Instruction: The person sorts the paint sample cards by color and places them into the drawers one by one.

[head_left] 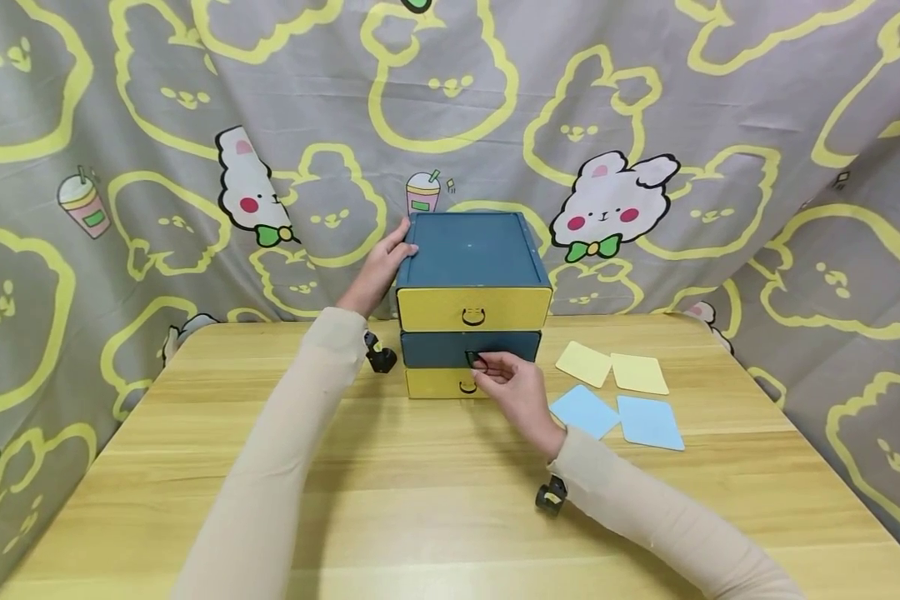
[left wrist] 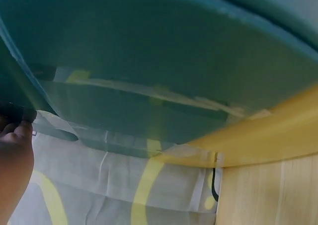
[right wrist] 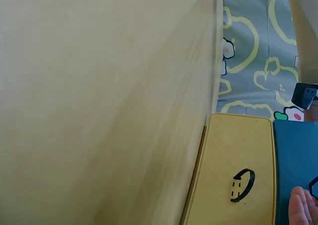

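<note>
A three-drawer desktop organizer (head_left: 471, 250) stands at the back of the table, its top dark blue. The top drawer (head_left: 435, 310) is yellow, the middle drawer (head_left: 433, 350) dark blue, the bottom drawer (head_left: 429, 383) yellow; each has a small black loop handle. My left hand (head_left: 378, 268) rests on the organizer's upper left edge, thumb over the top and fingers along the side. With thumb and fingertips, my right hand (head_left: 521, 396) pinches the middle drawer's handle (head_left: 474, 358). In the right wrist view those fingers (right wrist: 297, 207) are partly cut off beside the bottom drawer's handle (right wrist: 251, 183).
Two yellow cards (head_left: 639, 373) and two blue cards (head_left: 651, 422) lie flat right of the organizer, near the right forearm. A patterned curtain (head_left: 330, 108) hangs close behind the wooden table (head_left: 420, 500). Each wrist carries a small black camera (head_left: 379, 354).
</note>
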### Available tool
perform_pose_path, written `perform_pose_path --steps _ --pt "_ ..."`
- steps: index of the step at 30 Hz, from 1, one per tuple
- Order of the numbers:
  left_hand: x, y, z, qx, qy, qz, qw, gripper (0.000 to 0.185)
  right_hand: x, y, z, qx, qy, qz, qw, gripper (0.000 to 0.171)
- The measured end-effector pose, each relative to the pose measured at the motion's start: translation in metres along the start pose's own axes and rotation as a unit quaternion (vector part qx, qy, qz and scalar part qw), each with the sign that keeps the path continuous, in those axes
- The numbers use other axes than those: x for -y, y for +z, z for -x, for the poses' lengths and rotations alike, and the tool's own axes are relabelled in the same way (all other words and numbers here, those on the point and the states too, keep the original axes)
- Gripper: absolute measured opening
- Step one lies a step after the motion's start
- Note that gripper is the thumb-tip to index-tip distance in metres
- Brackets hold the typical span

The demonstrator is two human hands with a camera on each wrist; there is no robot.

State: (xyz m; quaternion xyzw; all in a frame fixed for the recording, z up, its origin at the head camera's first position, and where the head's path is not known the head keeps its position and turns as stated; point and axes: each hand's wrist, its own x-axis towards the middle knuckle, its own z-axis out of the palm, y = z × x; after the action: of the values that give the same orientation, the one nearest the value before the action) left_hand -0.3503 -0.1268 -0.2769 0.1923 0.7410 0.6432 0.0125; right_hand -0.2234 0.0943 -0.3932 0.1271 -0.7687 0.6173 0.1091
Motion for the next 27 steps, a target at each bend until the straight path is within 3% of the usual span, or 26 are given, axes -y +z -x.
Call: perform_pose_path --steps 5,10,16,22,27 --pt "0.011 -0.004 -0.008 0.000 -0.006 0.004 1.0000 0.066 -0.001 -0.002 0.009 0.016 0.004 -0.006 1.000 0.026" --pt "0.021 -0.006 -0.017 -0.011 0.000 0.011 0.9999 0.064 0.002 -0.005 0.021 0.026 -0.029 -0.004 0.999 0.023" --pt "0.022 -0.006 -0.018 -0.015 0.018 0.005 0.9997 0.064 0.009 -0.012 0.038 0.049 -0.022 -0.005 0.999 0.022" --pt "0.023 -0.005 -0.017 -0.015 0.014 0.004 0.9998 0.064 0.014 -0.018 0.054 0.078 0.004 0.002 0.997 0.022" --pt "0.023 -0.004 -0.016 -0.017 0.016 0.006 0.9997 0.065 0.017 -0.023 0.066 0.093 -0.004 0.007 0.996 0.022"
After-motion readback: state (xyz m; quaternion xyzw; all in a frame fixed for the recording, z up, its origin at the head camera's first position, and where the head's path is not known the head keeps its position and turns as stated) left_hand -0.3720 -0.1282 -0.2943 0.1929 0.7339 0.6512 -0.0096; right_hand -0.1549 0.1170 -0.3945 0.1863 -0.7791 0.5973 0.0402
